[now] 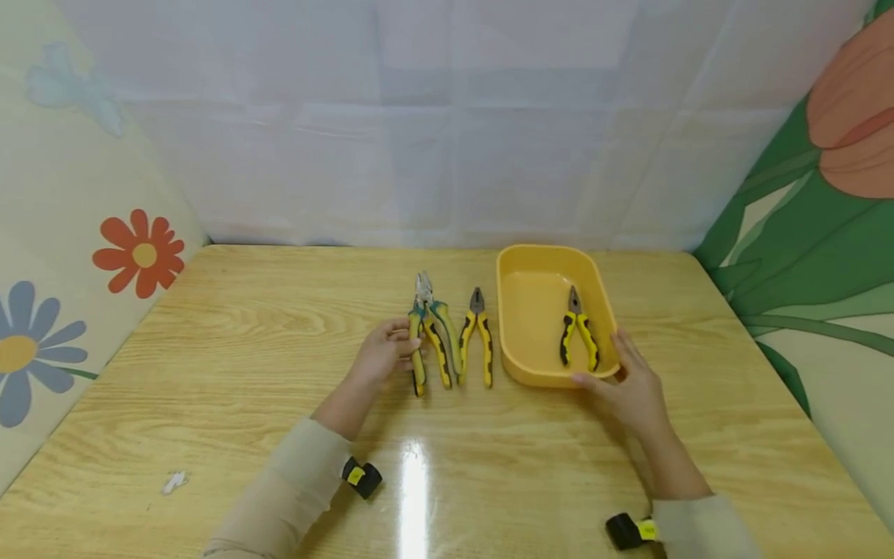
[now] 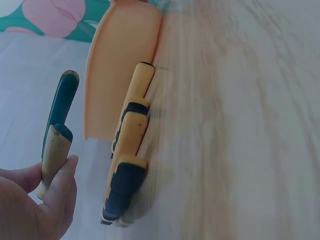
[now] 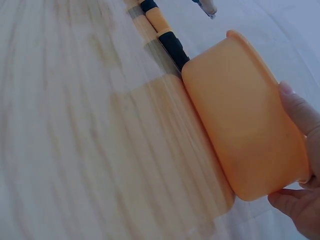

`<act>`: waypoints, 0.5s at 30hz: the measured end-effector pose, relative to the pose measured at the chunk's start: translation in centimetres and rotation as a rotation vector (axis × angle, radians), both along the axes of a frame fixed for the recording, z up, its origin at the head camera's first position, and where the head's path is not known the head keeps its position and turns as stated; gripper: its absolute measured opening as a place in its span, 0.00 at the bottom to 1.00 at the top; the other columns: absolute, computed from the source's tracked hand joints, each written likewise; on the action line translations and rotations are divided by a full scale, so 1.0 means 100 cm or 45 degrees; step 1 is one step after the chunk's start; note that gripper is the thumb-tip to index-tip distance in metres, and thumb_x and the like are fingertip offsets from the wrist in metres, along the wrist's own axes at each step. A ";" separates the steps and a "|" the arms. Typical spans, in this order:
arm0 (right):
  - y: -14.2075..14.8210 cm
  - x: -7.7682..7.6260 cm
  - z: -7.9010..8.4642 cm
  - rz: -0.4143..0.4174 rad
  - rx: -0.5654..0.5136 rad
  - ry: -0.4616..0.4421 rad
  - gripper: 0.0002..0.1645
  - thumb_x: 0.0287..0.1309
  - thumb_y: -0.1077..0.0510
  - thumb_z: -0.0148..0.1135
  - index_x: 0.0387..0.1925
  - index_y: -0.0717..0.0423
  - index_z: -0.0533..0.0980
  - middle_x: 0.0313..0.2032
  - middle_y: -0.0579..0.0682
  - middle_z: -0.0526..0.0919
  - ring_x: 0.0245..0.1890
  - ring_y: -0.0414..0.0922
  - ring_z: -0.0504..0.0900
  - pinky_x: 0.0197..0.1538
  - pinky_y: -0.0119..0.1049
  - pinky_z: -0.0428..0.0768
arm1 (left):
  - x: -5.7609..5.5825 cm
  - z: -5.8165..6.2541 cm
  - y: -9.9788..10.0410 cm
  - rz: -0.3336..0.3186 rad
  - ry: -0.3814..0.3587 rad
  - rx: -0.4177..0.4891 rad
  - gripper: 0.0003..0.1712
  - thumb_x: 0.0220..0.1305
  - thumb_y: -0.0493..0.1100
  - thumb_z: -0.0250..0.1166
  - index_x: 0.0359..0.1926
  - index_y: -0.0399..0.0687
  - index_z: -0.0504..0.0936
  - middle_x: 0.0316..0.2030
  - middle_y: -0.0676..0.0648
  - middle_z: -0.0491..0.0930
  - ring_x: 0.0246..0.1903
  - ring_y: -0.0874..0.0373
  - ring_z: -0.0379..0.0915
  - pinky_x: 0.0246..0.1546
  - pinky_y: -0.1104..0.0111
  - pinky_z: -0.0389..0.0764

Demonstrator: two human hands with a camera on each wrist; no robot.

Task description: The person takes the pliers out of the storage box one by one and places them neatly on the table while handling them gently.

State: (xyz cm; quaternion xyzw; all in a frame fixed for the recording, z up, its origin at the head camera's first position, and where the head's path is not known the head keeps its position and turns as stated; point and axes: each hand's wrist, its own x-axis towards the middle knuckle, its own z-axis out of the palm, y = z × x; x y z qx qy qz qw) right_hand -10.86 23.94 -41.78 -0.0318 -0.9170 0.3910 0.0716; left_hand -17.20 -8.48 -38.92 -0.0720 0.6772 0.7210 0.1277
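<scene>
My left hand (image 1: pixel 382 353) pinches one handle of the combination pliers with teal and yellow-green grips (image 1: pixel 444 320). In the left wrist view those pliers (image 2: pixel 56 152) are up off the tabletop, handles spread. Beneath them lie yellow-and-black-handled pliers (image 1: pixel 438 353), their head hidden. A similar pair of pliers (image 1: pixel 477 334) lies just right, jaws pointing away from me. My right hand (image 1: pixel 635 388) grips the near right corner of the yellow bin (image 1: pixel 513 361), thumb at the front rim and fingers along the right side. Inside the bin rest black-and-yellow pliers (image 1: pixel 576 334).
A wooden table (image 1: pixel 265 349) bears everything, with a white cloth (image 1: pixel 314 155) hanging behind it. Flower-printed panels (image 1: pixel 42 194) stand at both sides. A small white scrap (image 1: pixel 174 482) lies at the near left.
</scene>
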 end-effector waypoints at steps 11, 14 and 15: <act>-0.001 -0.001 -0.001 0.002 0.004 0.026 0.57 0.39 0.43 0.65 0.62 0.65 0.47 0.63 0.60 0.45 0.61 0.59 0.45 0.58 0.53 0.52 | 0.001 -0.006 -0.019 0.000 -0.018 -0.053 0.22 0.57 0.27 0.51 0.54 0.29 0.59 0.48 0.31 0.66 0.31 0.55 0.72 0.29 0.70 0.76; -0.001 0.000 -0.001 -0.003 0.004 0.012 0.57 0.40 0.42 0.65 0.62 0.65 0.46 0.63 0.60 0.45 0.61 0.60 0.45 0.58 0.53 0.52 | 0.002 -0.007 -0.023 0.001 -0.008 -0.080 0.23 0.57 0.27 0.51 0.54 0.29 0.59 0.49 0.31 0.65 0.32 0.56 0.71 0.29 0.70 0.75; -0.001 0.000 0.000 -0.005 0.002 0.007 0.57 0.40 0.42 0.65 0.62 0.65 0.46 0.63 0.60 0.45 0.61 0.60 0.45 0.58 0.53 0.52 | 0.002 -0.006 -0.024 -0.001 -0.006 -0.084 0.23 0.57 0.27 0.51 0.54 0.28 0.58 0.49 0.30 0.65 0.32 0.55 0.71 0.29 0.70 0.75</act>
